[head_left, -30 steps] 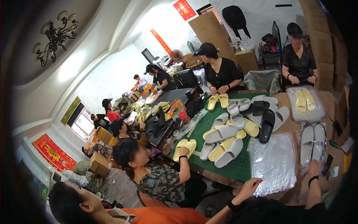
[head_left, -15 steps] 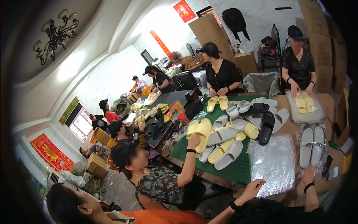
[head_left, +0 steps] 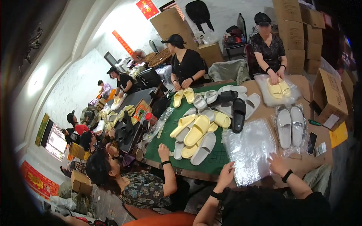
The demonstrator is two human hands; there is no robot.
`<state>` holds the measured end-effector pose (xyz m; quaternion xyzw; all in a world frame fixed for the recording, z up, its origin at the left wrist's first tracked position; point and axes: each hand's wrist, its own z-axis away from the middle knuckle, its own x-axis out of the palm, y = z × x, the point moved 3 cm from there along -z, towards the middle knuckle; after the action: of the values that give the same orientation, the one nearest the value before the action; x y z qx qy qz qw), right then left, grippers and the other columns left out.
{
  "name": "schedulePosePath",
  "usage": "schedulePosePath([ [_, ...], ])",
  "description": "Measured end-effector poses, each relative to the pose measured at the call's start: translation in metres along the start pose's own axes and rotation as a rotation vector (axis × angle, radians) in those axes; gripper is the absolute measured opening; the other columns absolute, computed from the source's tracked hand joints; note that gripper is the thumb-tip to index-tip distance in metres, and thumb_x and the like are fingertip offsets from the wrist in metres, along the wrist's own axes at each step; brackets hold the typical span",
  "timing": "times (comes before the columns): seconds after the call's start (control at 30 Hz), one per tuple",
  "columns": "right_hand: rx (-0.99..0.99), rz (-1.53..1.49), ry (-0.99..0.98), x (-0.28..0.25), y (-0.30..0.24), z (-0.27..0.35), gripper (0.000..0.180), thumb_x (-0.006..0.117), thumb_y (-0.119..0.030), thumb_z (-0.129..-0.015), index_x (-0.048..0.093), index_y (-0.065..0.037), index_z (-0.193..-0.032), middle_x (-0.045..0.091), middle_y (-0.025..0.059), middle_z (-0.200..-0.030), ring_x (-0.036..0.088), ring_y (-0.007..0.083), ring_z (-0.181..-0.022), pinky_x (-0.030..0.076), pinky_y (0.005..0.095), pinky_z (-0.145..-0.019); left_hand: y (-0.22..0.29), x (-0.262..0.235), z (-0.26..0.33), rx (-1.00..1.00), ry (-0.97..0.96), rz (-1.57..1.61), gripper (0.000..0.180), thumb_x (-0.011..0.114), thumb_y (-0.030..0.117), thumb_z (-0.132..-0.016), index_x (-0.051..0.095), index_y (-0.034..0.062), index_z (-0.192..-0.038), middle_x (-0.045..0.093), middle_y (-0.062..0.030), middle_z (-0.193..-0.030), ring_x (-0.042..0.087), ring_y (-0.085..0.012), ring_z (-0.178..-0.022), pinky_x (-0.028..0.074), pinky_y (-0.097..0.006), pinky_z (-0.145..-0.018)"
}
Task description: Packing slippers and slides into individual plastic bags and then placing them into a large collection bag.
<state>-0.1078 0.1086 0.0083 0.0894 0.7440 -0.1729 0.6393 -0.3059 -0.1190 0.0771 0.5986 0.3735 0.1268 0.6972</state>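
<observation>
- Your left hand (head_left: 226, 174) rests fingers spread on the lower left edge of the clear plastic bags (head_left: 249, 150), low and right of centre in the frame, gripping nothing.
- Your right hand (head_left: 278, 164) lies flat and open on the bags' lower right corner.
- The bags sit on the table (head_left: 264, 113), just right of the green mat (head_left: 217, 160).
- Above them to the right, a bagged pair of grey slippers (head_left: 290, 125) lies beside a phone (head_left: 311, 143).
- A co-worker's hand (head_left: 163, 151) touches the mat near the loose slipper pile (head_left: 200, 132).

walls: white (head_left: 75, 86) | window (head_left: 56, 141): bright, far left | cardboard boxes (head_left: 294, 34): stacked right | table (head_left: 264, 116): brown
</observation>
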Motion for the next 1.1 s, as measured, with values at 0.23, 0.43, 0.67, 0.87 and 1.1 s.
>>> schedulePosePath([
  [0.23,-0.15,-0.21,-0.193,0.03,-0.04,0.015,0.04,0.059,-0.019,-0.069,0.056,-0.008,-0.108,0.052,0.0169,-0.112,0.051,0.0322,-0.101,0.043,0.0437,-0.084,-0.024,-0.03,-0.034,-0.039,0.173,-0.052,0.039,0.055,0.005,-0.081,0.05,0.0064,-0.119,0.051,-0.0134,-0.109,0.052,-0.0227,-0.096,0.046,-0.029,-0.074],
  [0.43,-0.213,-0.248,-0.421,0.048,-0.057,0.023,0.04,0.062,-0.024,-0.07,0.054,-0.005,-0.105,0.05,0.0177,-0.11,0.054,0.0349,-0.093,0.046,0.0438,-0.078,-0.061,-0.065,-0.079,-0.013,0.253,-0.061,0.045,0.056,0.008,-0.081,0.043,0.0031,-0.125,0.048,-0.0184,-0.116,0.05,-0.0285,-0.104,0.043,-0.033,-0.083],
  [0.67,-0.21,-0.151,-0.56,0.112,-0.037,0.051,0.046,0.064,-0.028,-0.072,0.052,-0.011,-0.113,0.045,0.0106,-0.124,0.047,0.0301,-0.11,0.04,0.0468,-0.087,-0.073,-0.087,-0.132,-0.067,0.259,-0.272,0.051,0.053,0.018,-0.083,0.037,-0.0025,-0.127,0.041,-0.0245,-0.127,0.039,-0.0381,-0.117,0.033,-0.041,-0.096],
  [0.87,-0.235,-0.216,-0.568,0.134,-0.031,0.053,0.041,0.065,-0.03,-0.071,0.056,-0.011,-0.106,0.05,0.0079,-0.114,0.051,0.0308,-0.105,0.044,0.0453,-0.083,-0.084,-0.099,-0.162,0.071,0.383,-0.484,0.052,0.053,0.021,-0.082,0.038,-0.002,-0.126,0.042,-0.0292,-0.121,0.038,-0.0438,-0.114,0.032,-0.046,-0.096],
  [1.1,-0.24,0.023,-0.441,0.106,-0.041,0.059,0.044,0.064,-0.03,-0.072,0.051,-0.009,-0.108,0.051,0.0093,-0.111,0.052,0.0311,-0.104,0.046,0.0455,-0.079,-0.095,-0.098,-0.204,-0.017,0.449,-0.742,0.045,0.05,0.025,-0.085,0.044,0.0079,-0.126,0.044,-0.0275,-0.121,0.043,-0.0405,-0.11,0.035,-0.048,-0.091],
])
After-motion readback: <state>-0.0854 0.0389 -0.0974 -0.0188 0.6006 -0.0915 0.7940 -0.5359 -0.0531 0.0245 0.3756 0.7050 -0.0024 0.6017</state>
